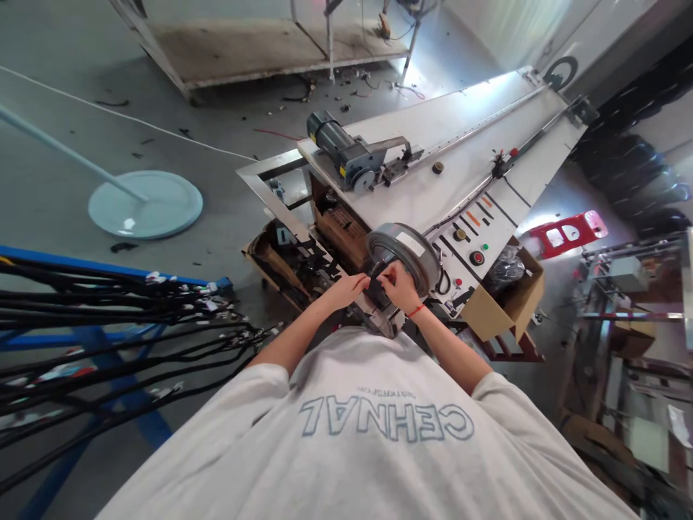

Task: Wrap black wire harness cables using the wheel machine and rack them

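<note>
dark piece point(374, 272) in close-together hands point(399, 287), beside grey reel point(426, 258) near tabletop edge point(364, 219), open floor point(224, 198) leftward

Flooring: smooth grey floor point(227, 209), strewn with small dark scraps point(308, 90) near a white metal-framed bench with a worn brown lower board point(232, 50). Left side: round pale-blue base point(176, 209) with slanting pole; blue metal frame point(102, 354) nearer the viewer. Right side: red perforated stool-like piece point(540, 242). Upper right: pale wall point(514, 32). Lighting: bright reflections on the floor.
</note>
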`<state>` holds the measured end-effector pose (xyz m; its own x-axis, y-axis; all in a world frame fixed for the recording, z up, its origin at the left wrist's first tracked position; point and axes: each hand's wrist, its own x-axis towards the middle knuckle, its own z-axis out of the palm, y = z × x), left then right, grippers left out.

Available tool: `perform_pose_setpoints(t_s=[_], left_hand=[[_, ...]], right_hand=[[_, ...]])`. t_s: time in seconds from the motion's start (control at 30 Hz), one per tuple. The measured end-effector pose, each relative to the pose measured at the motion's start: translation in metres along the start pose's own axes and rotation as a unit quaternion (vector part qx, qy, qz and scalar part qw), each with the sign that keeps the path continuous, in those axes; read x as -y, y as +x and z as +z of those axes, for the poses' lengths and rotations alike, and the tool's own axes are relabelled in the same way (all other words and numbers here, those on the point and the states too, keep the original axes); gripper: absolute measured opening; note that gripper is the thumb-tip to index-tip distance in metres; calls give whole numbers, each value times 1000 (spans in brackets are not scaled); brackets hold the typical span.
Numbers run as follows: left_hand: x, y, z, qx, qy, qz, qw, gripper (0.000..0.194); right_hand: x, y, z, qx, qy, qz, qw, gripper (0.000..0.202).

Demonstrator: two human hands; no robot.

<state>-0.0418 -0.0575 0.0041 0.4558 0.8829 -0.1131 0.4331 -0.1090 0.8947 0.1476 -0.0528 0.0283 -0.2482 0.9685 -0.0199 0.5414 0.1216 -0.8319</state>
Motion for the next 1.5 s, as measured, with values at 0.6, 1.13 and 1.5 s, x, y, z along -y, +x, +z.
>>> perform_pose_setpoints(t_s=[0.6, 1.13, 1.5], left_hand=[[45, -47, 45, -15, 44, -117, 992, 30], [28, -87, 36, -131, -37, -86, 987, 40], [24, -73, 33, -136, -8, -94, 986, 38]], right_hand=[[-21, -19, -113, -303, -162, -16, 939, 52], [-148, -42, -135, -409, -75, 470, 778, 69], [-150, -43, -127, -408, -97, 477, 772, 73]])
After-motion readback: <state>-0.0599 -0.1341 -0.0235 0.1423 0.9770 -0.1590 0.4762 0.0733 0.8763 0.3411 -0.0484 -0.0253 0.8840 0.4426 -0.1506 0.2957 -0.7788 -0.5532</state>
